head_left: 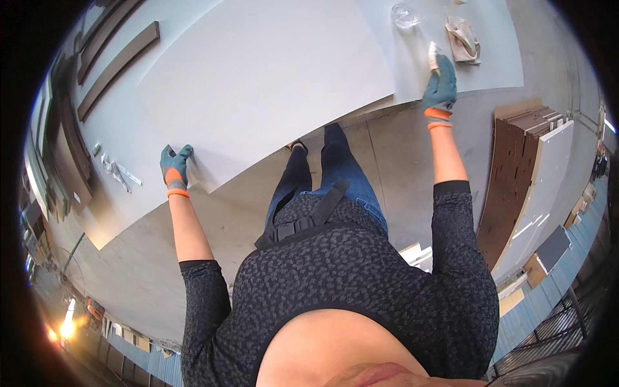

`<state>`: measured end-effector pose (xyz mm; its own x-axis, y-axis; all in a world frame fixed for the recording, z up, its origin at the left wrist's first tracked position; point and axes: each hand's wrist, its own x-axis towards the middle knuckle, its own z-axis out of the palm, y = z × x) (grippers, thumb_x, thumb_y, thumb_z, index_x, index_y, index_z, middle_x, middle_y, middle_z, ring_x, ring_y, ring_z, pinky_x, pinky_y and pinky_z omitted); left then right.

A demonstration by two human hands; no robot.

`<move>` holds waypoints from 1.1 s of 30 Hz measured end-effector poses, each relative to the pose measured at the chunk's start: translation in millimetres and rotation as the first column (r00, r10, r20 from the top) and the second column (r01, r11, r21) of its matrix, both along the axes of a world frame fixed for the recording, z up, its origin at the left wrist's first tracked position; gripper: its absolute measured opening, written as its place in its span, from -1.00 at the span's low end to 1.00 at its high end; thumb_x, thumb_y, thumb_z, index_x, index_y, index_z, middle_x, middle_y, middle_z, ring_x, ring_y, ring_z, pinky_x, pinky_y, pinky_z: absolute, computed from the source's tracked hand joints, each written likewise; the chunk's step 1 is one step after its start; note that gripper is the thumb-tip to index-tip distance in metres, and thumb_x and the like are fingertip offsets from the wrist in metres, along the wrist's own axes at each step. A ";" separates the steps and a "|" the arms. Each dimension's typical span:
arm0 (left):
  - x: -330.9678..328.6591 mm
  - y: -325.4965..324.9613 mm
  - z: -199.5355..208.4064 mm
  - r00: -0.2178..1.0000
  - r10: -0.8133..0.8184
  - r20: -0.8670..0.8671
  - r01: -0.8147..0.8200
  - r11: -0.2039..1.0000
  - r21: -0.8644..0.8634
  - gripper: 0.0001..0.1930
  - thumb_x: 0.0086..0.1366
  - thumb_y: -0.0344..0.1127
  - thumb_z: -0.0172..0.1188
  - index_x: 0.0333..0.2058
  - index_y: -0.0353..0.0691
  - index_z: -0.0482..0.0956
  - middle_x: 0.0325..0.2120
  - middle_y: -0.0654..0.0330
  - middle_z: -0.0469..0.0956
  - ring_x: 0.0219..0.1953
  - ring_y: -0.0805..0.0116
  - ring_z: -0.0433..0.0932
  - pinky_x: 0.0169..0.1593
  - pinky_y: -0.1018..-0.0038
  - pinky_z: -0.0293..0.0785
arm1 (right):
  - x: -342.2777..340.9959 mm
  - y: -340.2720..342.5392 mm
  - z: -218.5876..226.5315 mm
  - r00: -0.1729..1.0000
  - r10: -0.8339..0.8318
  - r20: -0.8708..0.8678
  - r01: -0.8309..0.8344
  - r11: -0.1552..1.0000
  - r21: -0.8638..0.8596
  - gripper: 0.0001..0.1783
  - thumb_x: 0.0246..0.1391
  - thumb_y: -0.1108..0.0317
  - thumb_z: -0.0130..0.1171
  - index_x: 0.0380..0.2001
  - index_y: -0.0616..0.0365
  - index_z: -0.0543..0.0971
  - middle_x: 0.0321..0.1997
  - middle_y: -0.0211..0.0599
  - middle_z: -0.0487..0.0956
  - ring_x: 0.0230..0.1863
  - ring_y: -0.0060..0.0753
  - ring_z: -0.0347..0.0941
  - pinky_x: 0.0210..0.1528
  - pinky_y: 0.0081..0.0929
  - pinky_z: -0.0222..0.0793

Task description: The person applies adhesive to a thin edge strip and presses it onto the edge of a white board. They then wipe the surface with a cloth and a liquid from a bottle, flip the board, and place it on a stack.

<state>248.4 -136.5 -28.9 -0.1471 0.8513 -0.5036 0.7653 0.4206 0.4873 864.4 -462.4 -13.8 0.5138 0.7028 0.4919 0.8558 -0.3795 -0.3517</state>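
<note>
Your left hand (175, 165), gloved: grip clenched on the white panel's (271, 84) corner at 9 o'clock. Your right hand (441, 87), gloved: grasping a small white cloth (433, 55) at 1 o'clock, pressed to the desk (496, 58). Nearby: crumpled rag (463, 40), clear plastic wrap (405, 14). Dark strips (119, 68) at 10 o'clock.

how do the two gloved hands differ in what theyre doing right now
The left hand grips the near corner of the large white panel, while the right hand holds a small white cloth against the table top. The left hand is at the panel's edge close to the body; the right hand reaches farther out, near a crumpled beige rag. Both wear teal gloves with orange cuffs.
</note>
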 end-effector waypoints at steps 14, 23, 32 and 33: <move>1.8 -0.3 10.4 0.991 -0.121 -0.063 0.122 0.992 0.021 0.04 -0.03 -0.02 0.58 0.33 -0.47 0.32 0.30 -0.26 0.39 0.36 -0.09 0.38 0.39 0.18 0.34 | -59.7 8.4 -31.2 0.979 0.021 -0.203 -0.042 0.994 -0.099 -0.56 0.33 0.49 -0.01 0.24 0.24 0.52 0.30 0.00 0.54 0.37 0.10 0.41 0.42 -0.11 0.29; -31.4 27.5 24.2 0.924 0.161 0.346 -0.056 0.954 -0.296 -0.66 0.33 -0.12 0.36 -0.11 -0.28 0.68 -0.31 0.20 0.65 -0.33 0.43 0.60 -0.19 0.48 0.62 | -216.9 78.1 -15.0 0.848 0.526 -0.066 -0.520 0.802 -0.294 -0.40 0.20 0.44 0.10 0.34 0.09 0.49 0.43 -0.07 0.45 0.50 0.00 0.27 0.55 -0.06 0.12; -32.1 38.2 24.3 0.948 -0.007 0.319 0.073 0.978 -0.196 -0.68 0.28 -0.12 0.42 -0.13 -0.22 0.74 -0.37 0.24 0.67 -0.36 0.42 0.61 -0.22 0.45 0.63 | -387.4 207.8 -11.9 0.468 0.861 -0.199 -0.883 0.447 -0.143 -0.46 0.22 0.43 0.13 0.30 0.07 0.50 0.36 -0.08 0.49 0.40 -0.01 0.38 0.47 -0.09 0.24; -32.4 39.4 26.0 0.940 -0.010 0.341 0.082 0.977 -0.198 -0.69 0.26 -0.12 0.45 -0.16 -0.23 0.74 -0.37 0.23 0.67 -0.38 0.42 0.61 -0.25 0.44 0.63 | -403.2 209.7 -6.6 0.410 0.881 -0.237 -0.909 0.373 -0.184 -0.44 0.21 0.44 0.12 0.30 0.07 0.49 0.37 -0.08 0.48 0.41 -0.02 0.37 0.48 -0.09 0.23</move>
